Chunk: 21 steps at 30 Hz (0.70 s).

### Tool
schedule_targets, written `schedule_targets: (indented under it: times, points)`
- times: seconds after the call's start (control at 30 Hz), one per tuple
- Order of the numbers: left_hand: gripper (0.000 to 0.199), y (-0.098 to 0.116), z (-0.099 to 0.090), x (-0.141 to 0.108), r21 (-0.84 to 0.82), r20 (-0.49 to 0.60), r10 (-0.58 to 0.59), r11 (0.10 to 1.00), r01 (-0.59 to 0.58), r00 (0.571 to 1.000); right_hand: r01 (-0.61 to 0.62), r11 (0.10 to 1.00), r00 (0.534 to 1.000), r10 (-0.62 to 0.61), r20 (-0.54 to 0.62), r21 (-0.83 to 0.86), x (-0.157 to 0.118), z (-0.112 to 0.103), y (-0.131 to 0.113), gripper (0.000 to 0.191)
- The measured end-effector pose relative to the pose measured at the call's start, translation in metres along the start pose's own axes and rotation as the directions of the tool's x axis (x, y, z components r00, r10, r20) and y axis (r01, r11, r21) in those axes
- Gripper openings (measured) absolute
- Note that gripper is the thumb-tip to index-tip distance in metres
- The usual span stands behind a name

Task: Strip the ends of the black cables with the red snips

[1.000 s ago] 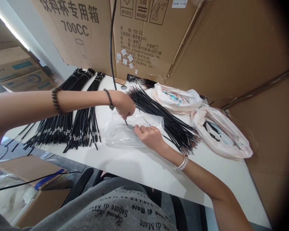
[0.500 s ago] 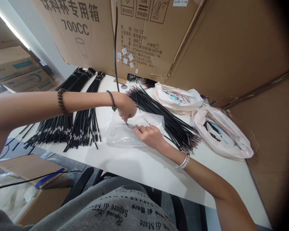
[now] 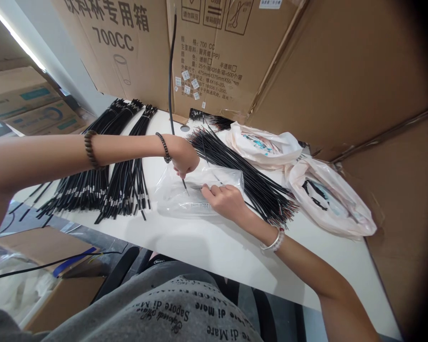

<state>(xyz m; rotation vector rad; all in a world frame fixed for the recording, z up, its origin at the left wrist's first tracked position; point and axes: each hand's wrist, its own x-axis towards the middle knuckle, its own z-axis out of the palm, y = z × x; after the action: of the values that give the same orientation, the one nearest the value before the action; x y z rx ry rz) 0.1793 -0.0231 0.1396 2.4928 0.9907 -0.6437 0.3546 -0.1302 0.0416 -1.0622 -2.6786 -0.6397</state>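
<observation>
My left hand [image 3: 186, 157] is closed around a black cable [image 3: 171, 71], which rises behind the wrist in front of the cardboard. The cable's lower end sticks out below the fingers, with a thin tip. Facing it, my right hand [image 3: 225, 199] pinches a slim metal tool [image 3: 197, 187] that looks like tweezers, its points just right of the cable end and apart from it. Beneath both hands lies a clear plastic bag [image 3: 171, 202]. A thick bundle of black cables [image 3: 242, 171] with coppery ends lies behind and right of the bag.
More black cable bundles [image 3: 123, 175] spread on the left of the white table [image 3: 185, 240]. Two white plastic bags [image 3: 353, 216] with small parts sit at the right. Large cardboard boxes [image 3: 214, 61] wall in the back and right side. An open carton [image 3: 67, 299] stands below left.
My right hand has shifted slightly right, drawing the metal tool away from the cable end. The left hand moved slightly left, and the cable's thin tip now shows free.
</observation>
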Motion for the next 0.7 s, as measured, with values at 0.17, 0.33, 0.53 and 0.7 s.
schedule_targets:
  times: [0.17, 0.33, 0.53, 0.7]
  points:
    - [0.042, -0.004, -0.001, 0.003, 0.011, 0.045, 0.006, 1.000, -0.006, 0.999, -0.017, 1.000, 1.000, 0.017, 0.012, 0.013, -0.002, -0.002, 0.001, 0.033]
    - [0.043, 0.004, -0.006, -0.001, 0.079, 0.067, -0.006, 0.997, 0.001, 0.998, -0.005, 0.999, 1.000, 0.004, 0.015, 0.036, 0.000, 0.001, -0.006, 0.029]
    - [0.041, 0.009, -0.008, -0.009, 0.126, 0.047, 0.009, 0.992, -0.015, 0.999, 0.008, 0.998, 0.999, -0.010, 0.033, 0.065, 0.005, 0.003, -0.008, 0.030]
    - [0.037, 0.001, 0.001, -0.010, 0.108, -0.071, 0.048, 0.993, -0.040, 0.996, -0.009, 0.995, 0.998, 0.003, 0.065, 0.100, 0.006, -0.001, -0.009, 0.028]
